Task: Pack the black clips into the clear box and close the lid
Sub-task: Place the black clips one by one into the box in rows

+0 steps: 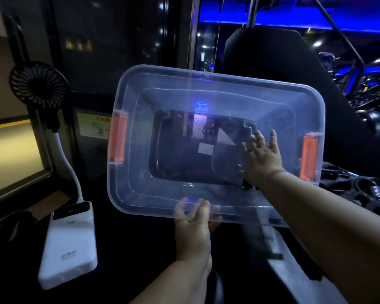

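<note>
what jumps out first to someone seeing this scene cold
The big clear box fills the centre, held up and tilted with its open side toward the camera, orange latches at both ends. The left hand grips its near rim while the right hand reaches inside, palm flat. At the left sit a white power bank and a small black fan.

left hand (193, 224): bare | right hand (261, 156): bare | forearms: unsleeved | no rings or watch visible
</note>
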Action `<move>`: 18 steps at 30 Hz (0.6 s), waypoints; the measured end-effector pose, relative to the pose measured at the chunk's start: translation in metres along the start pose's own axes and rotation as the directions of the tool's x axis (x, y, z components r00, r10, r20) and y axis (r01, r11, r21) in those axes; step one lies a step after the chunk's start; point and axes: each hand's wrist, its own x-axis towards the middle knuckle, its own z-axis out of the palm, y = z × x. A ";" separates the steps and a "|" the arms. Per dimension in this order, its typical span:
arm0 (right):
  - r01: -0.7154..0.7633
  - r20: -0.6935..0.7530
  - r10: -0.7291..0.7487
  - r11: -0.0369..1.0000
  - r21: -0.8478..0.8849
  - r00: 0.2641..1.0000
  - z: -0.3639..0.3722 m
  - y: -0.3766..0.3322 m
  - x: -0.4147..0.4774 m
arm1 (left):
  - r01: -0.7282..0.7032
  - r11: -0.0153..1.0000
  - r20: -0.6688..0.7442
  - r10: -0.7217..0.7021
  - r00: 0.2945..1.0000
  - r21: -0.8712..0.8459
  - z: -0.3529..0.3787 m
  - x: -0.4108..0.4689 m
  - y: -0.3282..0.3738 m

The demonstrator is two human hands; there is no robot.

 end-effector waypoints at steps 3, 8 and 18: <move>0.026 -0.026 -0.024 0.996 0.083 0.999 -0.011 0.007 -0.013 | 0.006 1.000 -0.002 -0.006 1.000 -0.003 -0.001 0.000 0.000; 0.039 -0.224 0.035 0.947 0.317 0.974 -0.020 0.024 -0.056 | 0.002 1.000 0.006 -0.003 1.000 0.027 0.001 -0.001 0.001; 0.003 -0.506 0.454 0.742 0.670 0.734 0.048 0.070 -0.156 | -0.047 0.995 0.041 0.044 0.998 0.083 0.005 -0.003 0.001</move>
